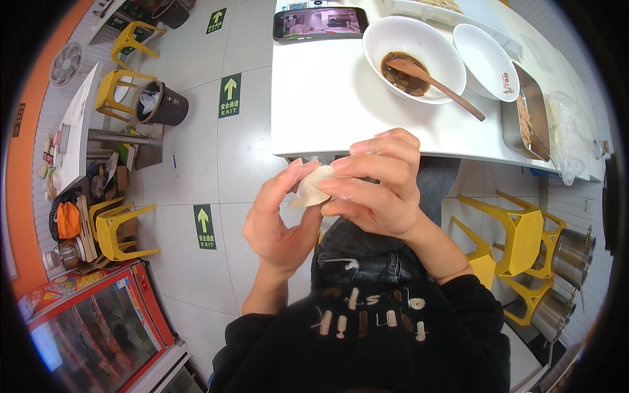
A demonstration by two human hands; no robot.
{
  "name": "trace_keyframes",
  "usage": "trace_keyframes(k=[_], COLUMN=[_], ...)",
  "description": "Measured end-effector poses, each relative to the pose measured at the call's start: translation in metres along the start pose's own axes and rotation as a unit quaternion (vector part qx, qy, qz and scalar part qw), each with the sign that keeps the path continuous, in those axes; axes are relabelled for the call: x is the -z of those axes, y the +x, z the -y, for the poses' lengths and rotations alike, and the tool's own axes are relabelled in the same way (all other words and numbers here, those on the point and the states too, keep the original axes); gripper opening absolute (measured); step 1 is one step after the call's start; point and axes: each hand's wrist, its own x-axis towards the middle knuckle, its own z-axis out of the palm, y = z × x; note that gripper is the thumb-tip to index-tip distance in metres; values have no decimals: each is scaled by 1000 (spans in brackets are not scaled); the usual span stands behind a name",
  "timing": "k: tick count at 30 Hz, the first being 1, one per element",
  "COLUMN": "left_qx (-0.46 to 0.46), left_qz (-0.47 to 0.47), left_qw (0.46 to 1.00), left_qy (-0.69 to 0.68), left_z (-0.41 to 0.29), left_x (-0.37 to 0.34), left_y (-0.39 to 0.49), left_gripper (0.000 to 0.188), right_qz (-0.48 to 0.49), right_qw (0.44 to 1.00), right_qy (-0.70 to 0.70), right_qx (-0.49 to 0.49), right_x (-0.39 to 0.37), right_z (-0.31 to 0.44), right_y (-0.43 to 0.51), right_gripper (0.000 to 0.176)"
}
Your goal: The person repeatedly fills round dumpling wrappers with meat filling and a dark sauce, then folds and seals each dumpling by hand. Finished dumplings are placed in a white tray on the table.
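Note:
Between my two hands, just off the front edge of the white table (319, 108), is a folded dumpling (312, 188) of pale dough. My left hand (275, 221) cups it from the left, thumb beneath and fingers behind. The fingertips of my right hand (383, 184) press on its right side and cover part of it. White specks of flour cling to the right fingers. Whatever is inside the dough is hidden.
On the table stand a white bowl (393, 37) of brown sauce with a wooden spoon (442, 88), an overlapping white bowl (484, 59), a metal pan (513, 125) of pinkish filling, a plastic bag (570, 127) and a phone (320, 23). Yellow stools (523, 236) stand at right.

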Motion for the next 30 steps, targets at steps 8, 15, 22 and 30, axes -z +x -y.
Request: trace_keyframes(k=[8,15,22,30], left_qx=[-14,-22,-4,-1], left_qz=[10,10,-12,-16], left_qw=[1000,999,997,996], left_qy=[-19,-36,-73,-90], left_z=[1,3,6,6], left_x=[3,1,1,0], left_y=[-2,-4,-8,-9], left_gripper=[59,58,57,54], right_qz=[-14,-8,-28,-11], right_qw=[999,998,999,998], right_qy=[-6,-34,6,-22], right_qx=[32,51,25,60], right_x=[1,2,4,2], right_z=[-6,-2,-4,-7], right_y=[-1,-2,0,-1], right_gripper=[24,22,25,28])
